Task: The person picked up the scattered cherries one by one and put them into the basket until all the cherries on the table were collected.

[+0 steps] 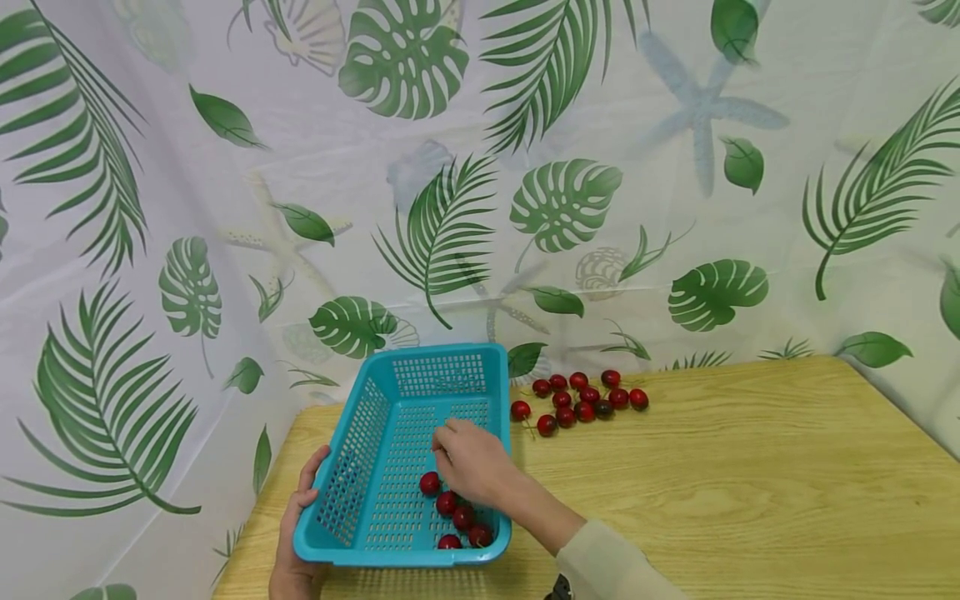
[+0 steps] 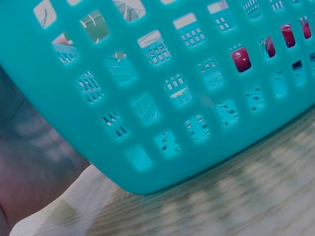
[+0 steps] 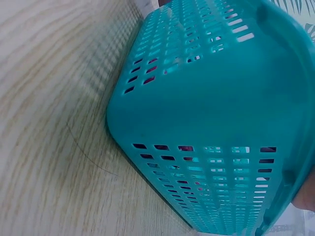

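A blue plastic basket with slotted walls stands on the wooden table. My left hand grips it at the left side, fingers by the rim. Over the basket's right part, my right hand reaches in past the rim with its fingers bent downward. Several dark red cherries lie in the near right corner, and one cherry is right below the right fingertips. I cannot tell whether those fingers hold anything. Through the slots in the left wrist view a red cherry shows.
Several more loose cherries, some with stems, lie in a group on the table just right of the basket's far end. A white leaf-patterned cloth hangs behind the table and along its left side.
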